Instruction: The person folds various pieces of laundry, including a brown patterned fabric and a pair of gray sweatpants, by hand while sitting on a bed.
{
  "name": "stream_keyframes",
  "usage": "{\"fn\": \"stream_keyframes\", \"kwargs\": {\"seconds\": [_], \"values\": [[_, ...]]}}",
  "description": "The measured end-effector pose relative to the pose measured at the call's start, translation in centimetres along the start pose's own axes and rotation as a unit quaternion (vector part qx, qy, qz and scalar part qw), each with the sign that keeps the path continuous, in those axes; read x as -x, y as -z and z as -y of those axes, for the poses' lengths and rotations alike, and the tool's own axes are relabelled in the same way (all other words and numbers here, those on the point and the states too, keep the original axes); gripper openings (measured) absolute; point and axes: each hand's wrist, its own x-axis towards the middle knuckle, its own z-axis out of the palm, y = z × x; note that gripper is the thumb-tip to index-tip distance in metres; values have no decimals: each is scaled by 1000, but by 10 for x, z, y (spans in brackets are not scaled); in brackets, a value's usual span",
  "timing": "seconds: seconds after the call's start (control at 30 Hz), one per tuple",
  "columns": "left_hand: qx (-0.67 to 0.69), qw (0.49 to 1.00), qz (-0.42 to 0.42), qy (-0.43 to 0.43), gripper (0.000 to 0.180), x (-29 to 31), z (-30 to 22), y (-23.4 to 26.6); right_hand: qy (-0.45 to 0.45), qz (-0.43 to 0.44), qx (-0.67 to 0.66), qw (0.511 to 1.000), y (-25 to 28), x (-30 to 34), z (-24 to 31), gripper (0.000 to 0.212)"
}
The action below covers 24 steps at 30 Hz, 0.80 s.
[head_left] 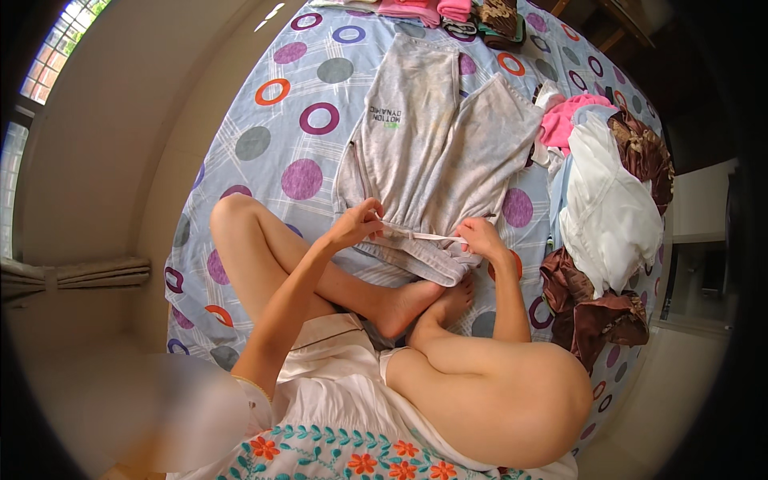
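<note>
Pale grey drawstring pants (420,144) lie spread on the bed in front of me, legs pointing away and waistband towards my feet. Dark lettering marks one leg. At the waistband's left end, my left hand (357,223) has its fingers closed on the pants' edge. My right hand (481,238) pinches the other end, where the white drawstring (424,236) runs across between both hands. The lower part of the waistband droops in folds by my bare feet.
I sit cross-legged on a bed with a dotted, ringed sheet (264,172). A loose heap with a white garment (604,208), pink cloth (574,120) and brown satin (604,324) lies at the right. Folded pink clothes (410,11) and a brown folded bundle (499,20) sit at the far edge.
</note>
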Motion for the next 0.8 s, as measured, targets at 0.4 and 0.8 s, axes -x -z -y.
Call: {"fn": "stream_keyframes", "kwargs": {"seconds": [0.4,0.8], "values": [[-541,823,-169,-21,14,7,6,3,-66,347,-277,894,3,-7,-4,29],[52,964,-236,108,25,-9,-1,-49,200,-181,94,958,-77,-26,23,31]]}}
